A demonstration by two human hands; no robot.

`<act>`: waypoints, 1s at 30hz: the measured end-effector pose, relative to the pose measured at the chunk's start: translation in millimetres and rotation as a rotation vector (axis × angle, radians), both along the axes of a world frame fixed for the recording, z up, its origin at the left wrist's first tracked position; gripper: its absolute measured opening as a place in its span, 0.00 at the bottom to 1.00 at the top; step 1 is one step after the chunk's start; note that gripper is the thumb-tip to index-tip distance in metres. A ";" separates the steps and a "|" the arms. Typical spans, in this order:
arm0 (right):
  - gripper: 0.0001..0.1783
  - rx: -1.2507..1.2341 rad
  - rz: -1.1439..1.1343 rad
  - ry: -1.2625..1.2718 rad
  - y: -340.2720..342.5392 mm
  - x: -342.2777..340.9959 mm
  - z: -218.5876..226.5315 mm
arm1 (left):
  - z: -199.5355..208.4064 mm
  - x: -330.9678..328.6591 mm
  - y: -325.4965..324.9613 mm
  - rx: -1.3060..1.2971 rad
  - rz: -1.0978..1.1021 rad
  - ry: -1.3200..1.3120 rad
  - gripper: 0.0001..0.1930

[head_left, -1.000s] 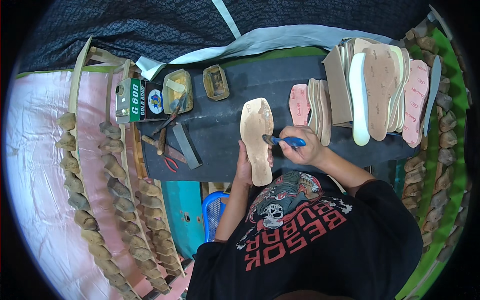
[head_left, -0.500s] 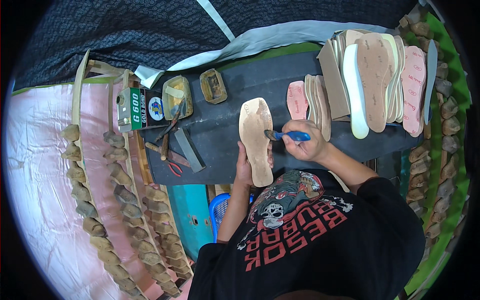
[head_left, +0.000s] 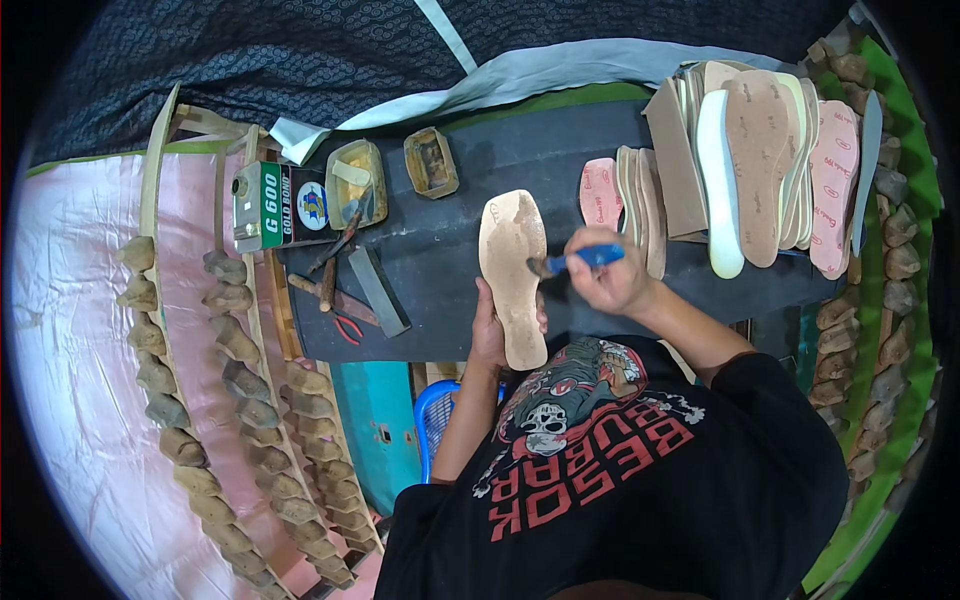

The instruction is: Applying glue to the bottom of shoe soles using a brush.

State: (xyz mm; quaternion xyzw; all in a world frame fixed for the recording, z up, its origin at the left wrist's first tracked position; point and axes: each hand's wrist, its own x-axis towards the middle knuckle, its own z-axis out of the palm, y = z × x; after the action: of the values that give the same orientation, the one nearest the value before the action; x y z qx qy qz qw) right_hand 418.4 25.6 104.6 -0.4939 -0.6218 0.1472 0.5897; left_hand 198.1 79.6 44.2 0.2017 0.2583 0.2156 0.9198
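Note:
A tan insole (head_left: 512, 265) is held up over the front of the dark table, its wide end away from me. My left hand (head_left: 489, 325) grips its narrower lower part, thumb on the left edge and fingertips showing at the right edge. In my right hand (head_left: 612, 275) is a brush with a blue handle (head_left: 598, 255); its dark bristles touch the insole near the middle of its right edge. Darker, wet-looking patches show on the insole's upper right. Right of my right hand lies a small row of insoles (head_left: 640, 205), one with a pink face.
Left on the table (head_left: 500, 150) stand a green-and-black can (head_left: 268, 207) and two tubs, one holding a pale scraper (head_left: 351, 174). Pliers (head_left: 347, 328), a sharpening-stone-like bar (head_left: 379, 291) and other tools lie nearer. Insoles (head_left: 757, 165) are stacked right. Shoe lasts (head_left: 180, 447) line racks on both sides.
My right hand has shifted slightly up, and the brush tip has moved a little along the insole's right edge. My left hand keeps its hold on the insole.

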 end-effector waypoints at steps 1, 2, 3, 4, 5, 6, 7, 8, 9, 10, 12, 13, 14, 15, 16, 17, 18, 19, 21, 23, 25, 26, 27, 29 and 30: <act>0.07 -0.002 0.003 0.001 4.0 2.0 -0.8 | -0.1 -1.4 0.1 -0.001 -0.006 0.008 0.45; 0.09 0.030 -0.065 0.016 11.4 6.6 -1.9 | 0.0 -2.8 -0.4 -0.004 -0.003 0.009 0.45; 0.10 0.063 -0.133 0.030 15.8 9.8 -2.7 | 0.6 -4.0 -1.2 -0.008 0.006 0.000 0.44; 0.11 0.062 -0.124 0.023 17.7 11.3 -0.6 | 1.9 -4.6 -0.3 -0.010 0.016 -0.010 0.44; 0.11 0.062 -0.122 0.023 17.5 10.8 0.0 | 2.6 -3.9 -0.2 -0.009 0.017 -0.010 0.44; 0.11 0.064 -0.064 0.002 15.5 9.0 0.5 | 2.9 -2.4 -0.8 -0.021 0.041 0.001 0.44; 0.12 0.065 -0.008 -0.020 12.1 6.5 1.5 | 3.3 -0.8 -1.2 -0.033 0.062 0.011 0.44; 0.12 0.076 0.009 -0.066 7.9 1.5 0.8 | 3.5 0.4 -0.6 -0.034 0.061 0.010 0.44; 0.12 0.076 0.007 -0.068 8.8 0.0 -0.8 | 3.6 1.9 0.7 0.009 0.049 0.012 0.44; 0.12 0.105 0.039 -0.046 9.3 -2.2 -2.9 | 3.3 2.3 0.5 0.050 0.039 0.016 0.44; 0.09 0.029 0.002 0.040 5.8 -1.5 -3.3 | 2.9 1.1 1.9 0.006 0.038 0.005 0.44; 0.09 0.028 0.001 0.041 7.8 1.3 -0.7 | 2.7 0.3 3.0 -0.036 0.037 -0.006 0.44; 0.09 0.021 -0.077 0.031 12.9 6.9 2.2 | 2.3 -0.2 3.5 -0.036 0.035 -0.005 0.44; 0.09 0.015 -0.154 0.021 18.4 13.1 5.2 | 1.7 -0.8 3.8 -0.025 0.025 -0.031 0.44; 0.08 0.061 -0.173 0.005 24.3 20.4 7.9 | 1.2 -0.9 5.0 -0.013 0.012 -0.057 0.44; 0.08 0.062 -0.177 0.007 26.9 23.3 11.9 | 0.5 -0.3 5.9 -0.012 0.008 -0.055 0.44; 0.08 0.080 -0.206 0.030 29.1 24.8 15.8 | -0.1 0.4 6.7 0.004 0.003 -0.038 0.44; 0.07 0.099 -0.235 0.053 30.7 26.7 17.9 | -0.5 1.1 7.1 0.019 -0.003 -0.022 0.44; 0.07 0.100 -0.214 0.043 32.5 30.7 12.3 | -5.1 0.2 8.5 0.021 -0.035 -0.060 0.45; 0.08 0.085 -0.224 -0.039 34.6 30.6 13.8 | -5.4 0.6 8.6 0.022 -0.062 -0.098 0.45; 0.09 0.032 -0.221 -0.026 34.7 31.7 12.1 | -5.4 0.8 6.6 0.013 -0.068 -0.081 0.46; 0.10 -0.021 -0.216 -0.013 35.3 32.1 10.8 | -6.0 0.1 7.1 0.012 -0.067 -0.082 0.46; 0.10 -0.022 -0.215 -0.016 37.3 32.5 8.5 | -6.9 -0.8 8.0 0.014 -0.075 -0.082 0.46; 0.11 0.026 -0.260 0.052 42.1 34.7 4.3 | -7.5 -3.2 8.2 0.012 -0.080 -0.089 0.46; 0.11 0.023 -0.257 0.045 43.8 36.9 5.0 | -7.6 -4.8 8.5 0.014 -0.085 -0.064 0.46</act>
State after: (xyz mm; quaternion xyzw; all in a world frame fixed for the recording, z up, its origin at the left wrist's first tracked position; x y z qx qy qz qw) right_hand 455.3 69.4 109.6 -0.5591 -0.5417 0.0743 0.6233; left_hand 193.3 88.1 36.6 0.2118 0.2184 0.1843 0.9346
